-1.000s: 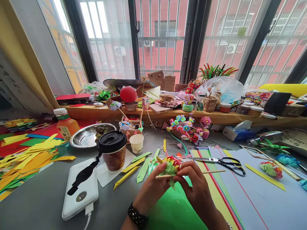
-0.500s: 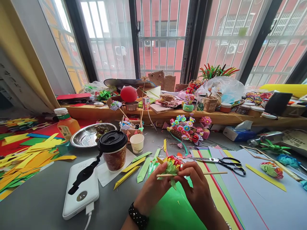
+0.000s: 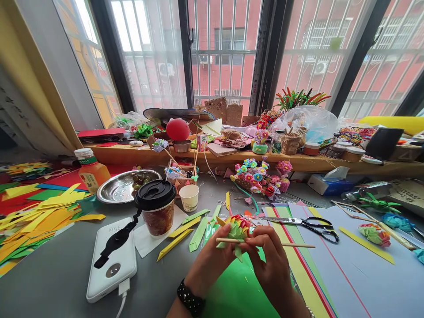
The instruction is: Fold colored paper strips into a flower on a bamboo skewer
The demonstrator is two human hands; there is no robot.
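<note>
My left hand (image 3: pixel 215 256) is closed around a folded paper flower (image 3: pixel 237 230) with green, yellow and red petals. A thin wooden stick (image 3: pixel 298 245) runs sideways across the near side of the flower and through my right hand (image 3: pixel 266 254). The right fingers pinch the stick close to the flower, where a green paper tip hangs down. Below both hands lies a shiny green sheet (image 3: pixel 241 287). Black-handled scissors (image 3: pixel 308 224) rest on the paper just right of my hands. Folded green and yellow paper strips (image 3: pixel 199 234) lie to the left.
A lidded coffee cup (image 3: pixel 155 207), a white power bank (image 3: pixel 112 260) and a metal plate (image 3: pixel 114 187) stand on the left. Behind are a paper cup (image 3: pixel 189 198) and crocheted flowers (image 3: pixel 255 174). White sheets (image 3: pixel 367 282) and another paper flower (image 3: pixel 374 234) lie right.
The stick and my right hand have shifted very slightly; the stick tilts a little more, its right end lower. The flower stays in my left hand.
</note>
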